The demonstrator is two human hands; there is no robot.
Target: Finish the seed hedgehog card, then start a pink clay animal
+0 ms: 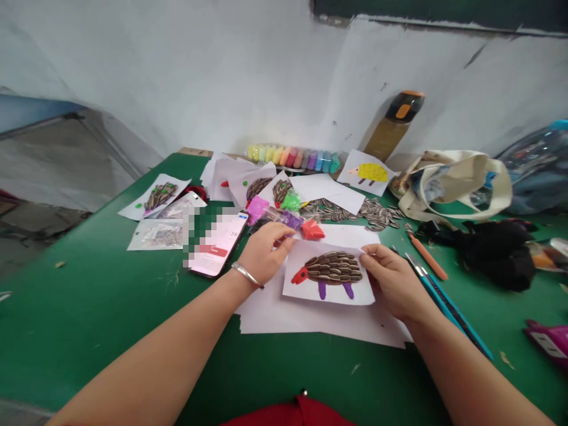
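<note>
Between my two hands is a white paper card [295,290] bearing a hedgehog. Sunflower seeds [335,267] in rows make its back, with a red head [300,275] and two purple legs [322,290]. My left hand [268,251] is closed, pinching the card's upper left corner. At the upper right edge my right hand [393,275] grips the card between thumb and fingers. The card is slightly raised over a stack of white sheets [306,322]. Just beyond it lie packets of red clay [313,229], purple clay [290,220] and green clay [290,200].
A phone [219,245] lies to the left, near seed bags [155,234]. Loose sunflower seeds [377,213] are spread behind. On the right are blue-handled tools [457,316], an orange pen-like tool [428,257], a cloth bag [444,177] and a bottle [393,127] against the wall.
</note>
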